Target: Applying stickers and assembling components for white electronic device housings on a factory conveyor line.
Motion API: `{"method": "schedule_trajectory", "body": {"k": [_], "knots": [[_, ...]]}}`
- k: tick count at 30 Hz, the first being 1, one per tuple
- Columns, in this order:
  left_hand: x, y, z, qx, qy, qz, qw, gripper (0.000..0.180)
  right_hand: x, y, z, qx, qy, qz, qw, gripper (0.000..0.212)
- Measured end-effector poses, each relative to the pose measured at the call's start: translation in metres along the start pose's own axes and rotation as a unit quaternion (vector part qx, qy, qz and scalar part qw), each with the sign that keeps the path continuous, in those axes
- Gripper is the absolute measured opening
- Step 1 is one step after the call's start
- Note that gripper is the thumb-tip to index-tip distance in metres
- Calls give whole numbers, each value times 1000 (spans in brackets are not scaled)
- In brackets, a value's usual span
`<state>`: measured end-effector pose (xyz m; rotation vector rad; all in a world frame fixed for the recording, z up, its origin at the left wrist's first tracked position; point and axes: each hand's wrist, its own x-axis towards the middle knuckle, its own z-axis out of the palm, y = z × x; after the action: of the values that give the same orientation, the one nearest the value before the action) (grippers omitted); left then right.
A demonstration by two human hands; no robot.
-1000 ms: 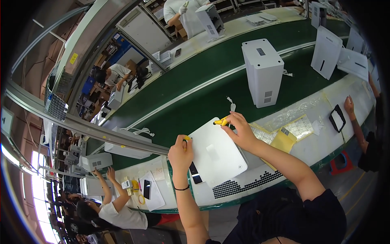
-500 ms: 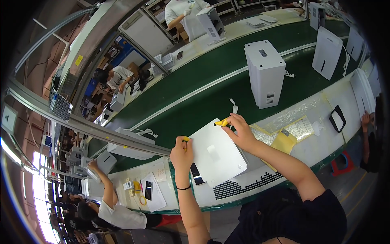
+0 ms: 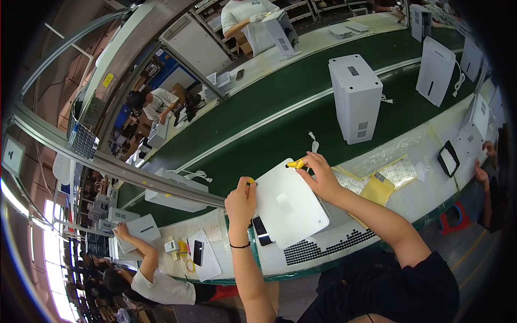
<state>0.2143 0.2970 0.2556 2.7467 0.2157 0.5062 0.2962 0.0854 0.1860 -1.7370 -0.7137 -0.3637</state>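
A white appliance point(image 3: 288, 207) with a flat, rounded-corner face stands in front of me, tilted in view. My right hand point(image 3: 320, 176) is at its far corner, yellow-covered fingertips pinched round a small black round pad point(image 3: 287, 166) against the surface. At the left corner, my left hand point(image 3: 240, 203) has its fingers curled in, with yellow on a fingertip; what they hold, if anything, is hidden. Below the appliance lies a sheet of black round pads point(image 3: 323, 248). A round mark shows at the near right corner of the face.
A green conveyor belt point(image 3: 258, 145) carries a tall white appliance point(image 3: 356, 102) and a white cord point(image 3: 314, 144). Yellow-backed label sheets point(image 3: 377, 188) and a black frame point(image 3: 448, 158) lie at right; a phone point(image 3: 263, 231) is beside the left wrist. Co-workers sit on both sides and across.
My left hand shifts slightly up at its corner; my right hand stays almost still. The co-worker at left moves a white appliance, and the one at right turns another.
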Motion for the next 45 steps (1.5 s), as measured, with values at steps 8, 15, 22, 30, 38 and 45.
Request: {"method": "schedule_trajectory", "body": {"k": [8, 15, 22, 30, 38, 45], "knots": [[-1, -3, 1, 46, 7, 58, 997, 6, -1, 0, 1, 6, 1, 6, 1000, 18], [-12, 4, 2, 124, 49, 95, 987, 4, -2, -1, -1, -2, -8, 16, 1000, 19], [-37, -2, 12, 141, 81, 83, 983, 13, -4, -13, -11, 19, -35, 54, 998, 21], [-126, 9, -11, -462, 96, -133, 872, 54, -39, -67, -69, -10, -231, -40, 972, 18], [-168, 30, -12, -533, 73, -105, 837, 68, -45, -74, -80, -109, -255, -53, 959, 17], [-171, 45, -22, -492, 72, -135, 857, 64, -50, -76, -76, -155, -235, -93, 955, 10]]}}
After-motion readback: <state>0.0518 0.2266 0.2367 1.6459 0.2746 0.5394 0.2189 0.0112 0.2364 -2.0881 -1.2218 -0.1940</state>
